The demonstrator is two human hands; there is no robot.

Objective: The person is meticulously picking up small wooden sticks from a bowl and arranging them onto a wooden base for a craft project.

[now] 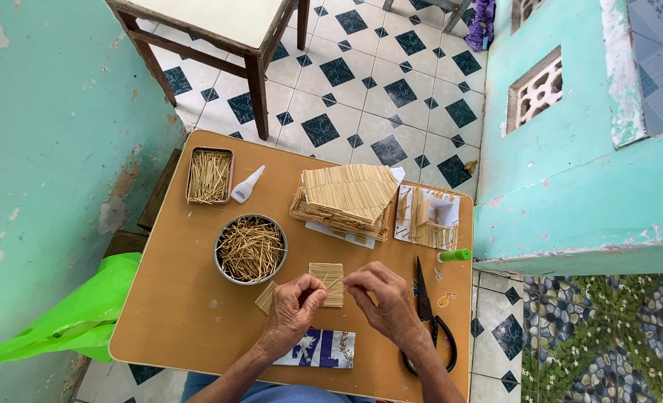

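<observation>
Okay, both hands sit near the front edge of the table (189,298), about mid-width. Left hand (292,304) and right hand (382,298) pinch the two ends of one thin straw (334,283) between thumb and fingertips, fingers curled in, holding it just over a small flat mat of glued straws (326,282). A second, smaller straw piece (265,297) lies just left of the left hand, touching the round metal bowl (251,249) full of loose straws. Toward the back left corner is a rectangular tin (210,176) of straws with a white glue bottle (247,185) beside it. Back centre holds a straw model roof (346,200), and next to it, at the back right, an unfinished straw frame on white card (428,216). A green-capped glue tube (455,255) lies at the right edge; black scissors (428,317) lie just right of the right hand, close by the wrist. A printed packet (324,348) lies at the front edge between the forearms. A green plastic bag (77,317) hangs off the left side, and a wooden stool (227,37) stands on the tiled floor behind.
</observation>
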